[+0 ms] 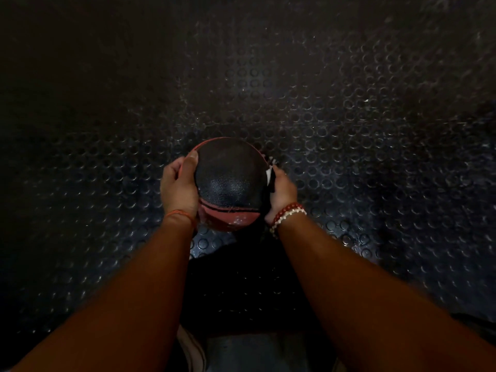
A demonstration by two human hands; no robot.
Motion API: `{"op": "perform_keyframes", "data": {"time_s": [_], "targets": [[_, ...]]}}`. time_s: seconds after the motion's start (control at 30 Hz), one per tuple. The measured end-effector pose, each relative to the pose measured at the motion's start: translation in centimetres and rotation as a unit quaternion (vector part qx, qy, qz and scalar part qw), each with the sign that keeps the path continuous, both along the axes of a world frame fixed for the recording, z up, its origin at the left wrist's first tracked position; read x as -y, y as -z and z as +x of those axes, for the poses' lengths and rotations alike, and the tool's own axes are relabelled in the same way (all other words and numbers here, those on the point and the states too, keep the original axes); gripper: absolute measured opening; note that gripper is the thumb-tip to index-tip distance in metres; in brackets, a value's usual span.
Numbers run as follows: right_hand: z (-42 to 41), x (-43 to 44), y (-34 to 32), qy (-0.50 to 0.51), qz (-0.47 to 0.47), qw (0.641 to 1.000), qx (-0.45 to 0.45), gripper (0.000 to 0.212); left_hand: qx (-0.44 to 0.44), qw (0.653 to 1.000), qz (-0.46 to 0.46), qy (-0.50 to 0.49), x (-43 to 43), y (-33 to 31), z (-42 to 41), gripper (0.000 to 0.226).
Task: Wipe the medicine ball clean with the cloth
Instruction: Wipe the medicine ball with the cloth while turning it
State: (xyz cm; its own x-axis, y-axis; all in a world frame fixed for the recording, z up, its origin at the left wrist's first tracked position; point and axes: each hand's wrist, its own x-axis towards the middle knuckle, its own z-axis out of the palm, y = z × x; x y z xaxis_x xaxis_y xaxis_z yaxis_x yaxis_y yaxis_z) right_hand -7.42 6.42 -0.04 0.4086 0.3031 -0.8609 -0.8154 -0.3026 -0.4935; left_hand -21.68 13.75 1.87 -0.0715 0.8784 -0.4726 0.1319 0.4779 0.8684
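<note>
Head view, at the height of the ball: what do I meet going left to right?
left hand → medicine ball → cloth → right hand

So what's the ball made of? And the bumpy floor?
Ball: probably rubber, black and red. Its skin looks pebbled and a bit shiny. Floor: likely dark rubber matting, going by the rows of raised round studs.

Floor [349, 108]: dark rubber matting with raised round studs throughout. Surface carries pale scuffs and white specks [366, 100]. Lighting dim; right side catches a sheen, upper left lies in shadow.
</note>
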Motion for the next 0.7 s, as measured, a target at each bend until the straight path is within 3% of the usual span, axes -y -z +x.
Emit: {"op": "perform_keyframes", "data": {"time_s": [0.07, 0.17, 0.23, 0.3, 0.4, 0.5, 0.6, 0.7], "targets": [[-1.5, 0.9, 0.8, 0.048, -0.022, 0.998, -0.044, 0.028, 0.005, 1.0, -0.011, -0.003, -0.2, -0.1, -0.2, 0.059], [-3.9, 1.3, 1.3, 0.094, -0.055, 0.994, -0.011, 0.032, -0.004, 1.0, -0.023, -0.013, -0.3, -0.2, -0.1, 0.039], [-4.8, 1.1, 0.6, 0.087, -0.074, 0.992, 0.058, 0.037, -0.01, 0.999, -0.025, -0.022, -0.3, -0.3, 0.0, 0.031], [-5.6, 0.9, -0.7, 0.044, -0.071, 0.982, 0.17, 0.046, -0.017, 0.999, -0.024, -0.029, -0.4, -0.2, -0.1, 0.038], [-5.9, 0.6, -3.0, -0.078, -0.052, 0.941, 0.325, 0.055, -0.011, 0.999, -0.021, -0.041, -0.4, -0.2, -0.2, 0.047], [-4.7, 0.1, -3.6, -0.164, -0.014, 0.9, 0.404, 0.048, -0.016, 0.998, -0.027, -0.049, -0.1, -0.4, -0.2, 0.046], [-2.8, -1.1, -3.6, -0.196, 0.014, 0.902, 0.384, 0.041, -0.029, 0.998, -0.035, -0.046, -0.1, -0.5, -0.2, 0.048], [-0.8, -1.7, -2.4, -0.137, 0.028, 0.959, 0.246, 0.032, -0.023, 0.998, -0.035, -0.035, -0.2, -0.5, -0.2, 0.053]]}}
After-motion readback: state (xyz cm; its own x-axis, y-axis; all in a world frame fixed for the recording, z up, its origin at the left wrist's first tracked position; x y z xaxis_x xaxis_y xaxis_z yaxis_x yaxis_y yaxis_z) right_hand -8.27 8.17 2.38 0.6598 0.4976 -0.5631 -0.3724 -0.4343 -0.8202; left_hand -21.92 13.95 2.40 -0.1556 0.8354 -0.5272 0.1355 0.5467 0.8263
